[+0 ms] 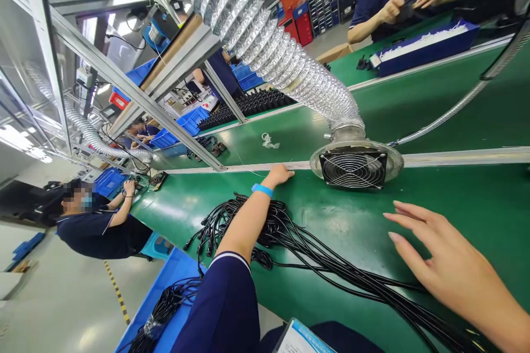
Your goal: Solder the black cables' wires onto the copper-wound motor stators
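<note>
My left hand [280, 175] is stretched far forward, its fingers lying flat on the white strip [455, 158] that runs along the green bench [476, 198]; it holds nothing. A blue band [262, 190] circles that wrist. Under my left forearm lies a bundle of black cables [298, 237] that trails to the lower right. My right hand [439, 259] hovers open over the bench at the right, fingers spread, above the cable ends.
A round extraction fan [354, 167] on a silver flexible duct [265, 33] stands just right of my left hand. A blue bin [165, 298] with more cables is at lower left. Other people work at the far side and down the line.
</note>
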### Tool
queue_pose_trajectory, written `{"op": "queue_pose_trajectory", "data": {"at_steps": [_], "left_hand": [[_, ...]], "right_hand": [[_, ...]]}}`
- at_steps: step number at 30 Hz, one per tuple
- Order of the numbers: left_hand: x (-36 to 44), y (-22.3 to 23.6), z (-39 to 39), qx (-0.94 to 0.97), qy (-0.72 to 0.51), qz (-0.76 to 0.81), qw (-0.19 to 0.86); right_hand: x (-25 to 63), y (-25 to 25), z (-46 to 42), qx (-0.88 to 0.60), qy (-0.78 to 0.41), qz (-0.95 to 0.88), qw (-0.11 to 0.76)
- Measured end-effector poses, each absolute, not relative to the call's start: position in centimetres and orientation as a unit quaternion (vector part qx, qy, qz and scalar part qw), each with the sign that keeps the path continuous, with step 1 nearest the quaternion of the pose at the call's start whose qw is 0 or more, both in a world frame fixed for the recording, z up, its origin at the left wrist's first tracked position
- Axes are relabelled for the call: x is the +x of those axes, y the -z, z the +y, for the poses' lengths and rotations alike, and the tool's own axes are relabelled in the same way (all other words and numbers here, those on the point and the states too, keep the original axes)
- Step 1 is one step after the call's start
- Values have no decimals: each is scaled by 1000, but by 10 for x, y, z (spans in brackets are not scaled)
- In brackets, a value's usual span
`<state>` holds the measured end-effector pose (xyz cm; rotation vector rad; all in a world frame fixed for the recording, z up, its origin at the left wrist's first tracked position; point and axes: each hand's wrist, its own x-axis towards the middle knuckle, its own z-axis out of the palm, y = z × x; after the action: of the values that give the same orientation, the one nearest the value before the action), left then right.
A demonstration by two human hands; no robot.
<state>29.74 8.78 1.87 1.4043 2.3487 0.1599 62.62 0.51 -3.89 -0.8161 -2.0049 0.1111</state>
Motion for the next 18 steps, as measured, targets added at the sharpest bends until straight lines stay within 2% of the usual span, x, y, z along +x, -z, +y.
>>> {"op": "queue_pose_trajectory", "data": {"at_steps": [3,6,10,12,15,18], "left_hand": [[308,-9,84,519,-30,831,196],[314,-26,76,579,-37,787,209],[338,-59,30,675,-22,671,305],[357,-68,-3,745,-8,566,354],[380,-74,-44,809,7,404,426],[369,-75,-56,822,35,406,398]], "right_hand": [[626,42,8,-326,-46,-825,459],[626,44,9,-306,-43,-843,440],[619,40,0,-307,-43,-848,431],[611,37,-10,-302,-59,-859,410],[603,35,-24,-217,-118,-904,349],[605,45,-27,-134,-142,-924,330]]}}
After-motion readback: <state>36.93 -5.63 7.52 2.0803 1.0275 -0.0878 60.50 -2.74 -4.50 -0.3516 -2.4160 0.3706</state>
